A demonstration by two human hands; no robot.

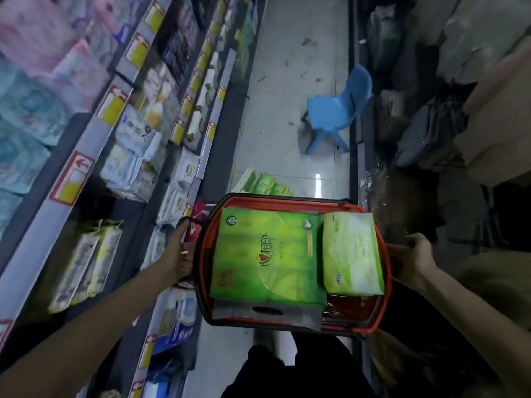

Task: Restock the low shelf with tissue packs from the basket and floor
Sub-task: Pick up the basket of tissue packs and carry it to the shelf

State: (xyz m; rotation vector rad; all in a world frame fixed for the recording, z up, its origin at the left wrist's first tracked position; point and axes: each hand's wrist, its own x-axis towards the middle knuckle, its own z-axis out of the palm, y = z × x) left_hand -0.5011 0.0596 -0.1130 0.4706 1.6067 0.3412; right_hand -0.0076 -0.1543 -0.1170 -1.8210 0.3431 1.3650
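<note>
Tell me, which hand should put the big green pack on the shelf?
Probably the left hand: it grips the red plastic basket on the shelf side, beside the big green tissue pack. The right hand holds the far side.

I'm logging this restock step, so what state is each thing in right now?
Left hand: gripping the basket's left rim.
Right hand: gripping the basket's right rim.
Basket: held up between both hands, loaded.
Large green tissue pack: lying flat in the basket.
Smaller pale green pack: lying beside it, on its right.
Floor packs: on the floor beyond the basket.
Blue chair: upright, unoccupied.
</note>
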